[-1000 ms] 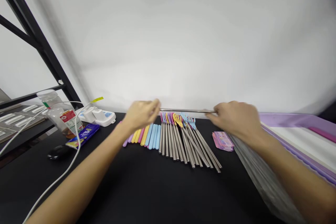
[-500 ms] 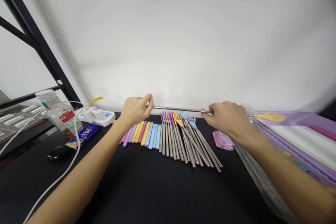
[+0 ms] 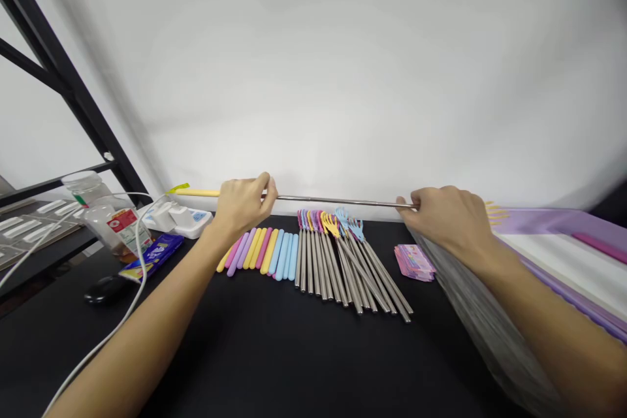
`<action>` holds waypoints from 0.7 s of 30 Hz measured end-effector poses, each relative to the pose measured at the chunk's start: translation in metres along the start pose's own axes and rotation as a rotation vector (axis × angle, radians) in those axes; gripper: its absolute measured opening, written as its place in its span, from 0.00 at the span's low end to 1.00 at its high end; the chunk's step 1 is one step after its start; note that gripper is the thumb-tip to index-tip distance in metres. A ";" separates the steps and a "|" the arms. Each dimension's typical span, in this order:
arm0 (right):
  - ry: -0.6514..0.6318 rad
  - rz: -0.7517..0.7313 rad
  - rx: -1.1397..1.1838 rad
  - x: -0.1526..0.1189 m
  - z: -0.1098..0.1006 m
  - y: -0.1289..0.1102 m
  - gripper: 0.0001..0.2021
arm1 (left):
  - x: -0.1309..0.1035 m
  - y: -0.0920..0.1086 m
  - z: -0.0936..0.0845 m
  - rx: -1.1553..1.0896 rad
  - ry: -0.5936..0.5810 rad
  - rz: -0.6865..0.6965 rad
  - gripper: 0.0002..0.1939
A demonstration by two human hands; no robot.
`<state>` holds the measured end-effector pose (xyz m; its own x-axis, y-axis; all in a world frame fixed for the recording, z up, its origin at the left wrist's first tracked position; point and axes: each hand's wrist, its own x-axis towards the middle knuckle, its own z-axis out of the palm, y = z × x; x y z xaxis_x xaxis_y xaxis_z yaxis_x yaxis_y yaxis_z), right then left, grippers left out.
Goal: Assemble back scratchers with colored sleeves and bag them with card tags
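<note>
A telescopic back scratcher (image 3: 337,200) spans between my hands, its thin metal rod drawn out long above the table. My left hand (image 3: 246,202) is closed on it near the yellow handle, which sticks out to the left. Towards the claw end, my right hand (image 3: 445,212) grips the rod, and yellow claw tips show just beyond the knuckles. Below the rod lie several metal back scratchers (image 3: 337,268) with pink, purple, yellow and blue claws. Beside them on the left is a row of coloured handle tubes (image 3: 264,251) in yellow, pink, purple and light blue.
Pink cards (image 3: 415,262) lie stacked right of the rods. Clear plastic bags (image 3: 470,294) and purple packaging (image 3: 543,222) are at the right. Leftward are a power strip (image 3: 193,223), a blue packet (image 3: 154,256), a black mouse (image 3: 105,289), a plastic jar (image 3: 110,215) and a white cable (image 3: 142,255).
My hands have moved apart, the right one outwards to the right and the left slightly left. More of the rod shows between them, and the yellow handle now shows left of my left hand.
</note>
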<state>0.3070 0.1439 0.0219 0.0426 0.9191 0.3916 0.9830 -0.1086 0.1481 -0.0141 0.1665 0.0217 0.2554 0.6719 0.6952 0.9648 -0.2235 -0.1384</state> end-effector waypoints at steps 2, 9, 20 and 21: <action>-0.008 0.005 0.012 0.002 0.000 0.003 0.22 | 0.001 -0.004 0.002 0.015 0.037 -0.027 0.15; 0.086 -0.129 0.053 -0.019 -0.015 -0.049 0.24 | -0.012 0.061 0.004 -0.135 -0.035 0.148 0.17; 0.039 -0.009 0.023 -0.010 -0.011 -0.022 0.23 | -0.012 0.043 -0.002 -0.052 -0.052 0.068 0.25; 0.041 -0.046 0.023 -0.013 -0.012 -0.030 0.23 | -0.014 0.051 -0.003 -0.090 -0.071 0.115 0.24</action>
<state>0.2752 0.1304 0.0236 -0.0100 0.9067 0.4216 0.9877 -0.0570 0.1459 0.0311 0.1433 0.0074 0.3702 0.6857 0.6267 0.9205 -0.3617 -0.1480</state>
